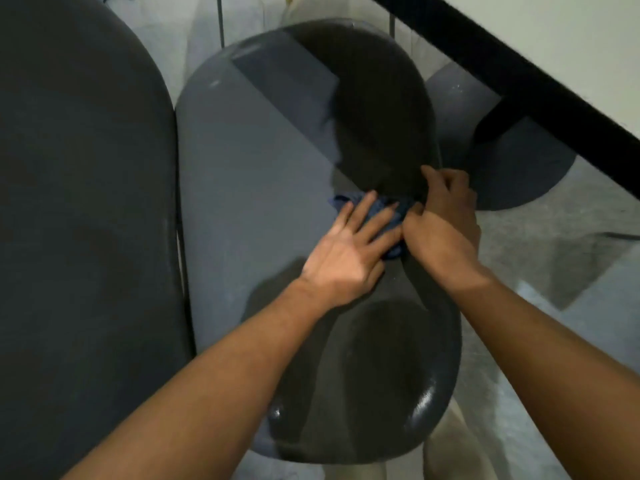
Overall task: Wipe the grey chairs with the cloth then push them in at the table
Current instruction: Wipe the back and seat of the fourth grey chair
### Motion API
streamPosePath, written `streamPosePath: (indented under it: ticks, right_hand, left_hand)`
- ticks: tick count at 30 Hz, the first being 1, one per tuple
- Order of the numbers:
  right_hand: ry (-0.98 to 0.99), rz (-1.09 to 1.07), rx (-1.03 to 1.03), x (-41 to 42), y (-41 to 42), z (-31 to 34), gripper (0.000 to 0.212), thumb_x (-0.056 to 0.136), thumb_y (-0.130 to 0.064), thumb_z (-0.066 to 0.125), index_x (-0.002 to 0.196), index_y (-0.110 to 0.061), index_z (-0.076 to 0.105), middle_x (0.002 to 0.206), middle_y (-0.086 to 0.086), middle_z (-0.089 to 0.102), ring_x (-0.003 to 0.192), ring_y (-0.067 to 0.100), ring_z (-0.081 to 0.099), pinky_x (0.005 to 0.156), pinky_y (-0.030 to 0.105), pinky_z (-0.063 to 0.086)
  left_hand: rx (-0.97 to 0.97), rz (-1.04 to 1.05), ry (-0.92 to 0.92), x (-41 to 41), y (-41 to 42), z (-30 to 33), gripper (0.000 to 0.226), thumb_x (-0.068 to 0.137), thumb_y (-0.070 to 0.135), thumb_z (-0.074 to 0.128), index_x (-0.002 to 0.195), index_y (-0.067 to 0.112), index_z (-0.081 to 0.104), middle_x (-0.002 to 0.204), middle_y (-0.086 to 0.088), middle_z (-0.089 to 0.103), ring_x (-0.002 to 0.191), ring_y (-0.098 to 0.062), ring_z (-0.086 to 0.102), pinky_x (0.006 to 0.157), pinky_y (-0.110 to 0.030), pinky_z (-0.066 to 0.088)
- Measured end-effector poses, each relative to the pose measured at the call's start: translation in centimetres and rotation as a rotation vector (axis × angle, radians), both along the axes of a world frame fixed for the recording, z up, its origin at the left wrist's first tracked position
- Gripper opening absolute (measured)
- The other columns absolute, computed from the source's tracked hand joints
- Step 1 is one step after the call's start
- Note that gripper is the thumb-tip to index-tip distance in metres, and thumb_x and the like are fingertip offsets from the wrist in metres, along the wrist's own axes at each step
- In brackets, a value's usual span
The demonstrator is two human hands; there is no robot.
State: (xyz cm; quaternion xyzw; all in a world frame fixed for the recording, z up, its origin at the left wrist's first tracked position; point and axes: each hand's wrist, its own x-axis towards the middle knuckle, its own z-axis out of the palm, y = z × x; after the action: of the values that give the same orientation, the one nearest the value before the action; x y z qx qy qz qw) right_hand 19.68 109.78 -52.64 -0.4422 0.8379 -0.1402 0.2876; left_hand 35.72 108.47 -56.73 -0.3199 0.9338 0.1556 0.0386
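— Where are the hands?

— Both are on the middle grey chair (263,188), at the bend where the seat meets the backrest, toward its right edge. The left hand (349,258) lies flat, palm down, fingers straight and spread a little, pressing on the dark blue cloth (391,216). The forearm comes up from the bottom left of the view, wrist nearly straight.

— And the right?

— The right hand (443,220) sits just beside the left, touching it at the thumb side. Its fingers are curled over the chair's right rim, and its thumb side meets the cloth (whether it actually pinches the cloth or only the chair edge, I cannot tell; the knuckles hide it). That forearm enters from the lower right and is in shadow.

— How much of the cloth shows?

— Only a bunched strip: a bit pokes out past the left fingertips, a bit under the heel of the right hand. The rest is covered.

— What else is around?

— A second grey chair (79,220) stands just beside the first on the left, their edges nearly touching. A third grey seat (519,168) shows partly under the table (571,39), whose black edge crosses the upper right corner. The floor (554,254) is pale and speckled.
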Motion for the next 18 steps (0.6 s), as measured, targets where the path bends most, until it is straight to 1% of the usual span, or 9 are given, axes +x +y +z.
streamPosePath:
  ticks: [2, 4, 5, 7, 10, 12, 13, 15, 18]
  right_hand:
    - [-0.006, 0.057, 0.052, 0.3, 0.7, 0.0, 0.061, 0.091, -0.012, 0.055, 0.15, -0.018, 0.042, 0.153, 0.008, 0.035, 0.135, 0.032, 0.036, 0.1, 0.045, 0.041]
    - [-0.001, 0.078, 0.109, 0.6, 0.9, 0.1, 0.063, 0.092, -0.014, 0.054, 0.152, -0.019, 0.038, 0.159, 0.004, 0.029, 0.139, 0.031, 0.031, 0.102, 0.046, 0.041]
    - [0.001, 0.074, 0.133, 0.7, 0.9, 0.2, 0.063, 0.093, -0.014, 0.053, 0.154, -0.02, 0.036, 0.161, 0.002, 0.026, 0.142, 0.029, 0.029, 0.102, 0.046, 0.041]
    - [0.003, 0.07, 0.172, 0.9, 0.7, 0.4, 0.065, 0.094, -0.015, 0.051, 0.156, -0.021, 0.033, 0.164, 0.0, 0.021, 0.146, 0.027, 0.025, 0.105, 0.046, 0.04]
    - [0.011, 0.109, 0.222, 1.3, 0.6, 0.4, 0.07, 0.095, -0.017, 0.052, 0.159, -0.02, 0.025, 0.167, 0.001, 0.015, 0.15, 0.026, 0.018, 0.112, 0.045, 0.036]
    - [0.01, 0.119, 0.232, 1.4, 0.5, 0.4, 0.07, 0.095, -0.018, 0.051, 0.16, -0.02, 0.024, 0.167, 0.002, 0.013, 0.15, 0.026, 0.017, 0.113, 0.045, 0.035]
    - [0.005, 0.116, 0.221, 1.3, 0.6, 0.3, 0.069, 0.095, -0.017, 0.051, 0.159, -0.02, 0.025, 0.167, 0.002, 0.015, 0.15, 0.027, 0.019, 0.112, 0.046, 0.037]
    - [-0.008, 0.085, 0.161, 1.0, 0.8, 0.1, 0.065, 0.094, -0.013, 0.051, 0.157, -0.02, 0.033, 0.165, 0.001, 0.022, 0.147, 0.027, 0.025, 0.107, 0.046, 0.041]
    - [-0.023, 0.025, 0.042, 0.8, 1.4, -0.2, 0.058, 0.091, -0.008, 0.051, 0.149, -0.015, 0.046, 0.159, 0.005, 0.035, 0.14, 0.029, 0.037, 0.104, 0.046, 0.043]
  left_hand:
    - [0.004, -0.129, -0.071, 3.4, 0.0, -0.1, 0.067, 0.086, 0.031, 0.048, 0.152, 0.024, 0.047, 0.163, -0.01, 0.038, 0.153, -0.044, 0.023, 0.123, -0.058, 0.022]
    - [-0.031, -0.056, -0.119, 6.3, -2.2, 0.1, 0.069, 0.087, 0.031, 0.045, 0.155, 0.027, 0.043, 0.165, -0.008, 0.034, 0.153, -0.044, 0.023, 0.121, -0.059, 0.027]
    - [-0.047, 0.028, -0.128, 7.3, -3.8, 0.3, 0.07, 0.087, 0.032, 0.044, 0.156, 0.027, 0.04, 0.165, -0.009, 0.033, 0.153, -0.045, 0.022, 0.119, -0.062, 0.029]
    - [-0.04, 0.243, -0.127, 7.7, -7.8, 0.6, 0.071, 0.089, 0.032, 0.044, 0.159, 0.025, 0.034, 0.167, -0.014, 0.026, 0.153, -0.049, 0.016, 0.117, -0.066, 0.028]
    - [-0.06, 0.606, -0.086, 3.8, -13.2, 1.5, 0.069, 0.097, 0.031, 0.042, 0.163, 0.023, 0.023, 0.17, -0.015, 0.014, 0.155, -0.047, 0.0, 0.124, -0.061, 0.014]
    - [-0.041, 0.708, -0.064, -0.1, -15.1, 1.8, 0.071, 0.099, 0.033, 0.042, 0.164, 0.024, 0.015, 0.171, -0.013, 0.009, 0.156, -0.045, -0.006, 0.125, -0.059, 0.006]
    - [-0.042, 0.693, -0.069, -1.8, -15.3, 1.8, 0.073, 0.098, 0.034, 0.042, 0.164, 0.025, 0.014, 0.172, -0.012, 0.008, 0.156, -0.045, -0.007, 0.125, -0.06, 0.006]
    - [-0.053, 0.533, -0.076, -4.4, -13.9, 1.8, 0.072, 0.096, 0.033, 0.042, 0.163, 0.027, 0.018, 0.172, -0.01, 0.011, 0.156, -0.044, -0.003, 0.123, -0.063, 0.012]
    - [-0.048, 0.16, -0.016, -6.3, -8.8, 1.2, 0.068, 0.088, 0.034, 0.036, 0.155, 0.026, 0.044, 0.166, -0.007, 0.032, 0.154, -0.046, 0.014, 0.122, -0.063, 0.018]
